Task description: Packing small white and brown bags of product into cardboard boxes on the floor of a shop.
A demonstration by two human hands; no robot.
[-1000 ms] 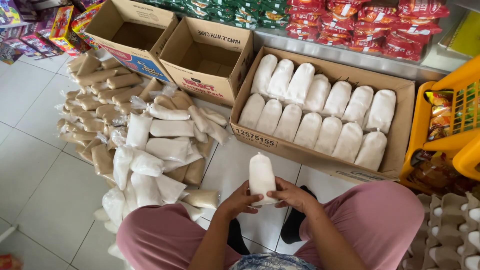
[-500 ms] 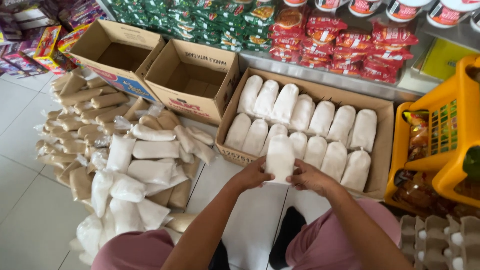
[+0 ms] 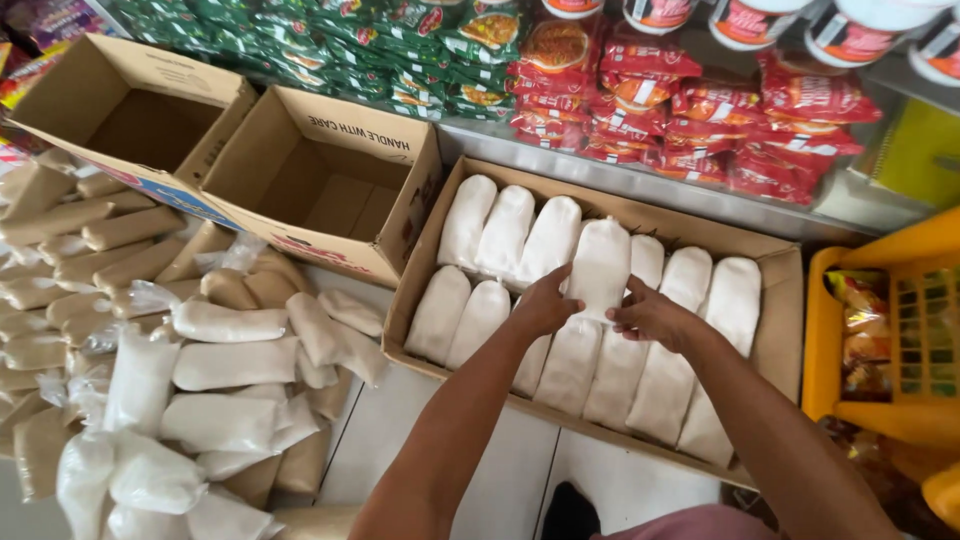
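Note:
Both my hands hold one white bag of sugar (image 3: 600, 265) over the wide flat cardboard box (image 3: 780, 330). My left hand (image 3: 543, 303) grips its left side and my right hand (image 3: 650, 315) its lower right side. The bag hovers above the box's two rows of similar white bags (image 3: 480, 225), near the middle of the back row.
Two open empty cardboard boxes (image 3: 330, 190) (image 3: 130, 125) stand at the left. A heap of white and brown bags (image 3: 200, 370) lies on the tiled floor at lower left. Shelves with green and red packets (image 3: 640, 80) run along the back. A yellow basket (image 3: 880, 330) stands at right.
My hands have carried the white bag from near my lap forward, up over the flat box. The view has moved closer to the box.

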